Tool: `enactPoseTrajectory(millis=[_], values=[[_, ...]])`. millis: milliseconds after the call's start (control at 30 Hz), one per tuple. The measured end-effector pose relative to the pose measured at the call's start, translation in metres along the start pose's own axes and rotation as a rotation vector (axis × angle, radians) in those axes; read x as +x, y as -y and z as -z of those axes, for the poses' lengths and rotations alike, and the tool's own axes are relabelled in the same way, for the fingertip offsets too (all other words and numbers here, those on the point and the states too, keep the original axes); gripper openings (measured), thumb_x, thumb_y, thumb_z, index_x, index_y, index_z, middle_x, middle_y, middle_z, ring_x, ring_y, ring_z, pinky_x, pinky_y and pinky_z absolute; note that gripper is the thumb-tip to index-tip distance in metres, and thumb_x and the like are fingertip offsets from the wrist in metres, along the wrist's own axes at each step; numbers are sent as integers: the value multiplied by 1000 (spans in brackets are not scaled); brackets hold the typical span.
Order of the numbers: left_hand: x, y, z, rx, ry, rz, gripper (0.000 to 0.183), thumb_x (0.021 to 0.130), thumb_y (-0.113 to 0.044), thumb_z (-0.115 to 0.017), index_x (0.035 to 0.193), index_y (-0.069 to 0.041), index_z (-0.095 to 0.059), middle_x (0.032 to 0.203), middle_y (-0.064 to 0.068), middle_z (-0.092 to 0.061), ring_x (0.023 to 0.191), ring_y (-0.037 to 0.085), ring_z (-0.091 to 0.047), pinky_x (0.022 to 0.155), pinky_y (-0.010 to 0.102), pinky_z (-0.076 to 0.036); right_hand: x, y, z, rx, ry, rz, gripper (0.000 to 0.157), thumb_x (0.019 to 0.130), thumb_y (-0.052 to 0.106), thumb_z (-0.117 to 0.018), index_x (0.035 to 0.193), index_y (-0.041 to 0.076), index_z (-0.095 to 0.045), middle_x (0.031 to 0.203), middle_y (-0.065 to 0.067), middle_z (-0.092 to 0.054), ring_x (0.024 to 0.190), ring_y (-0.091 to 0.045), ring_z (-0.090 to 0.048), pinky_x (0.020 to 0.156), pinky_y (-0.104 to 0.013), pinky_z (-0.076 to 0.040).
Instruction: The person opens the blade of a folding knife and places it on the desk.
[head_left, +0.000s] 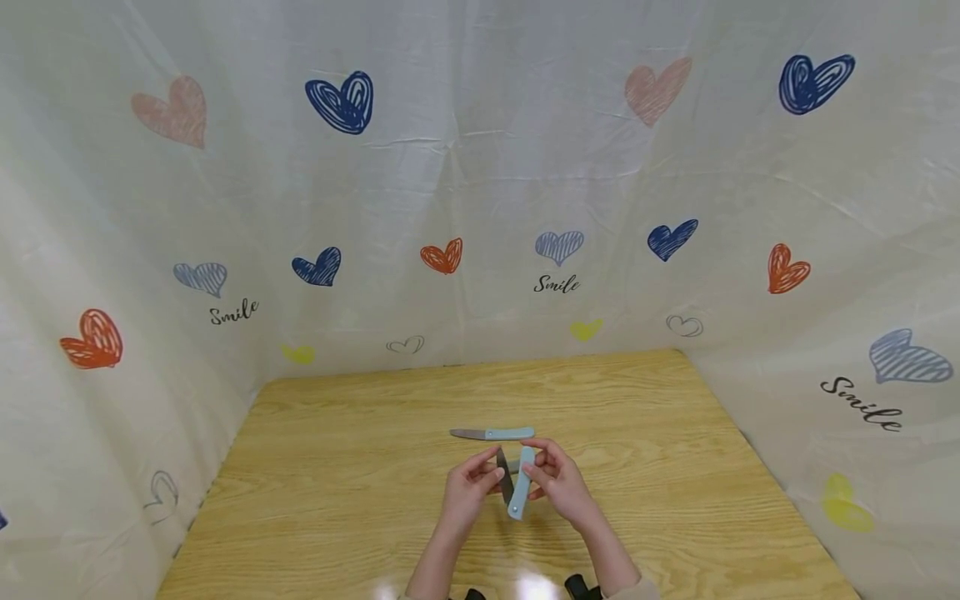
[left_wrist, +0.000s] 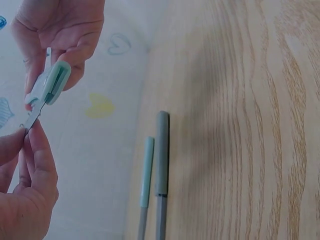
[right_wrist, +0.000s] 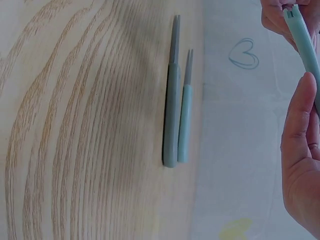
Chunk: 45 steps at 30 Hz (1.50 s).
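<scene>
A folding knife [head_left: 519,492] with a light blue handle is held above the table, its dark blade [head_left: 505,477] swung partly out of the handle. My left hand [head_left: 465,493] pinches the blade between thumb and fingers. On the other side, my right hand [head_left: 564,486] grips the handle. In the left wrist view the slot of the handle [left_wrist: 59,80] shows, with the blade running down to the left fingers. Beyond the hands lies another light blue knife [head_left: 512,433], opened out. A grey-green-handled knife [left_wrist: 162,150] lies beside it, mostly hidden between the hands in the head view.
The wooden table [head_left: 337,483] reaches back to a white curtain [head_left: 465,192] printed with hearts, which also hangs on both sides. Black wrist gear [head_left: 581,587] shows at the bottom edge of the head view.
</scene>
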<state>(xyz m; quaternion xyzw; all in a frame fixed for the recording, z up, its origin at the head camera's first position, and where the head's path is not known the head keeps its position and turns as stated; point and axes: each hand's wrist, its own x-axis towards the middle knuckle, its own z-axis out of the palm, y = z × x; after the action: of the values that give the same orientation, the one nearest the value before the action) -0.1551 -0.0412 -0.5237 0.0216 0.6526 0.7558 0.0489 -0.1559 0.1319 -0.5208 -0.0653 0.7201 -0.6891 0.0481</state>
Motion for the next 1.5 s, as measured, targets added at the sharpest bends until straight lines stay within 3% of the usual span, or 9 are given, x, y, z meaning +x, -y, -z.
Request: enactPoseTrajectory(millis=[300,500,733,1067,1267,1500], values=[[-1,-2,3,-46,-71,22,41,90,6,-63,129,11,-55,84,7,-65,71,9,-63,68,26,-59,-2,-1,2,48,-39,-29,39,94,-1,-60,131,-3,-47,87,-8,-54,78,-13,-61,61,-31,-59],[-5,-4,7,-60,-84,66,42,91,2,-63,131,10,-53,85,4,-66,79,13,-63,70,33,-61,-8,-5,0,108,-99,-35,38,94,-3,-58,130,-5,-43,86,-7,-54,76,-13,-61,61,-31,-59],[-9,-4,9,-128,-114,89,43,91,5,-62,132,12,-49,86,8,-65,78,14,-63,66,33,-61,-13,-7,-3,204,-172,-18,35,91,-7,-59,123,-5,-44,85,-6,-52,74,-12,-60,63,-36,-61],[-13,-2,7,-231,-184,68,38,92,10,-55,129,12,-43,87,8,-61,79,14,-65,66,32,-61,-17,-10,1,280,-216,4,28,93,-3,-59,117,3,-47,90,-3,-56,79,-14,-63,70,-37,-61],[-15,0,2,-314,-269,59,36,92,12,-50,127,11,-40,89,12,-54,80,17,-61,70,32,-61,-19,-12,1,324,-237,72,27,94,-4,-56,118,2,-47,92,-1,-57,83,-10,-64,73,-36,-61],[-18,2,-4,-392,-344,24,35,92,11,-50,126,9,-39,88,9,-53,81,18,-62,71,33,-61,-22,-13,-3,333,-257,93,25,97,-4,-53,117,9,-46,98,-3,-56,88,-10,-64,76,-35,-60]])
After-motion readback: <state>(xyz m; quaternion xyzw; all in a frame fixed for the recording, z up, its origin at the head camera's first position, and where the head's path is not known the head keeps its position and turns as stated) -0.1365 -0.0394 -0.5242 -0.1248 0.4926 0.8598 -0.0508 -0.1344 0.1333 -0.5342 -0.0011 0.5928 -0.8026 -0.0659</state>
